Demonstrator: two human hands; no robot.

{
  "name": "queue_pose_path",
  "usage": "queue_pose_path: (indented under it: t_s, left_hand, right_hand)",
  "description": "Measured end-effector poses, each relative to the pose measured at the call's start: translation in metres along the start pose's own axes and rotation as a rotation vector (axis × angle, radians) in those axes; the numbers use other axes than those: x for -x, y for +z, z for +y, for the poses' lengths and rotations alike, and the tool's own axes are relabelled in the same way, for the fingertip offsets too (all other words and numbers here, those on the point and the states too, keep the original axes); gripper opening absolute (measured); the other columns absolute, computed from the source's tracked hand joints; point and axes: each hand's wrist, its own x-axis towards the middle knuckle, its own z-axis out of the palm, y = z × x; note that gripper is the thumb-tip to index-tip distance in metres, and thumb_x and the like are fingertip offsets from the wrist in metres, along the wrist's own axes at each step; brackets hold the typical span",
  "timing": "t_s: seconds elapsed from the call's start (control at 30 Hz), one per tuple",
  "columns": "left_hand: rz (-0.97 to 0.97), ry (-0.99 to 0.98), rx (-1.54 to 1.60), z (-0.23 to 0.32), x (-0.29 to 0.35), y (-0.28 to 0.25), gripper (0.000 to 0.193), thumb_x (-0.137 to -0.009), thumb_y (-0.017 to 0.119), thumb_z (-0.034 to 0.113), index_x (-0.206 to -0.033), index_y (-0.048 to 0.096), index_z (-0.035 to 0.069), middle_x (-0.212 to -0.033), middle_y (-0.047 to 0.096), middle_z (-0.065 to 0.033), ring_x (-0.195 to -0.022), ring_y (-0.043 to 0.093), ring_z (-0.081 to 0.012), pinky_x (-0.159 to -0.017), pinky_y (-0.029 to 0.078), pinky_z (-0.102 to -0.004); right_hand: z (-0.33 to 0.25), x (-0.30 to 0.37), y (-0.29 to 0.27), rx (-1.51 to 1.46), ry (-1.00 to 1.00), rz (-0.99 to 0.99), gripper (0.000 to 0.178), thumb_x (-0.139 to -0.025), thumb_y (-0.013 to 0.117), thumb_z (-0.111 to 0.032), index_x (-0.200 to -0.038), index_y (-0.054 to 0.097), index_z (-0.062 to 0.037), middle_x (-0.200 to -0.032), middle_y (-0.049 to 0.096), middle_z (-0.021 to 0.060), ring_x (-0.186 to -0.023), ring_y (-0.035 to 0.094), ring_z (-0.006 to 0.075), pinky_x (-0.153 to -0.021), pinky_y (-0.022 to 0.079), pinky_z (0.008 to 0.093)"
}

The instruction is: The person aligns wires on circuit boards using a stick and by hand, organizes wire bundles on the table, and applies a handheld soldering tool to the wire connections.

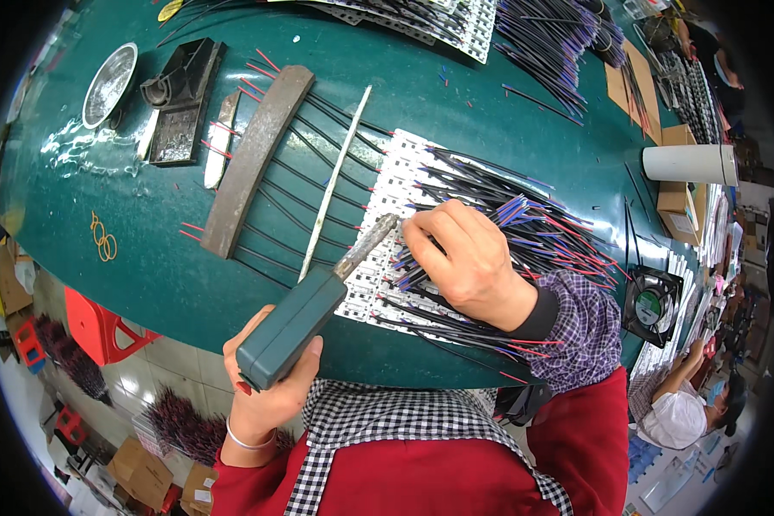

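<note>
My left hand (275, 391) is wrapped round the dark green, boxy handle of a soldering gun (292, 322). The gun's metal tip points up and right, reaching the white circuit board panel (361, 279) beside my right fingertips. My right hand (469, 258) is closed in a pinch over the panel; what it grips is hidden beneath the fingers. Black wires (568, 232) with red and blue ends fan out to the right, under and around that hand. More black wires run left from the panel, beneath a thin white strip (337, 176) and a heavy grey-brown bar (258, 163).
At the far left are a metal bowl (110, 86) and a black stand (181, 112). Rubber bands (103, 239) lie near the left edge. Wire bundles (546, 43) and more panels (430, 21) sit at the back. A small fan (654, 301) stands right. A co-worker (684, 413) sits beyond.
</note>
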Motion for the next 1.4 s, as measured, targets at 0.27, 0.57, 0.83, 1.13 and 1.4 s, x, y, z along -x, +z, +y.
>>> queue_pose_path:
  t_s: [0.27,0.57,0.83,1.13,1.4]
  left_hand:
    - [0.153,-0.064,0.028,-0.012,0.025,-0.004,0.022,-0.072,0.073,-0.005,-0.093,0.069,-0.005,-0.087,0.07,-0.0149,-0.073,0.068,-0.024,-0.068,0.054,-0.0315]
    - [0.078,-0.102,0.032,-0.009,0.019,-0.006,0.024,-0.072,0.074,-0.002,-0.095,0.07,-0.006,-0.085,0.069,-0.0142,-0.07,0.067,-0.0236,-0.068,0.053,-0.0308]
    - [0.06,0.003,0.046,-0.012,0.01,-0.002,0.02,-0.073,0.073,-0.003,-0.092,0.069,-0.005,-0.079,0.064,-0.0102,-0.064,0.059,-0.0197,-0.06,0.048,-0.0286]
    - [-0.029,0.027,-0.025,-0.002,0.005,-0.006,0.014,-0.072,0.071,-0.006,-0.085,0.066,-0.005,-0.072,0.057,-0.0089,-0.059,0.052,-0.02,-0.054,0.041,-0.0299]
    - [0.041,0.11,-0.067,-0.008,0.017,-0.011,0.019,-0.074,0.072,-0.006,-0.093,0.068,-0.005,-0.082,0.066,-0.0109,-0.067,0.062,-0.0214,-0.064,0.05,-0.0297]
  right_hand:
    - [0.0,-0.001,-0.001,0.006,-0.002,-0.001,0.027,-0.066,0.061,-0.009,-0.089,0.063,0.0046,-0.081,0.054,0.0087,-0.074,0.055,0.0215,-0.06,0.046,0.0312]
    - [0.0,0.001,0.0,-0.043,0.034,0.027,0.025,-0.069,0.062,-0.01,-0.09,0.063,0.0026,-0.088,0.059,0.0096,-0.079,0.059,0.0227,-0.062,0.048,0.0321]
    - [0.001,0.001,0.001,-0.069,0.011,0.023,0.024,-0.068,0.063,-0.008,-0.09,0.064,0.0018,-0.088,0.061,0.0086,-0.08,0.061,0.0219,-0.063,0.049,0.0322]
    - [-0.006,-0.001,0.001,0.03,-0.047,-0.007,0.029,-0.066,0.063,-0.01,-0.09,0.064,0.0068,-0.088,0.06,0.0135,-0.081,0.061,0.0244,-0.064,0.048,0.0325]
    - [-0.007,0.0,0.002,0.03,-0.047,-0.026,0.028,-0.068,0.061,-0.011,-0.089,0.064,0.0065,-0.09,0.06,0.013,-0.084,0.06,0.0239,-0.065,0.047,0.033]
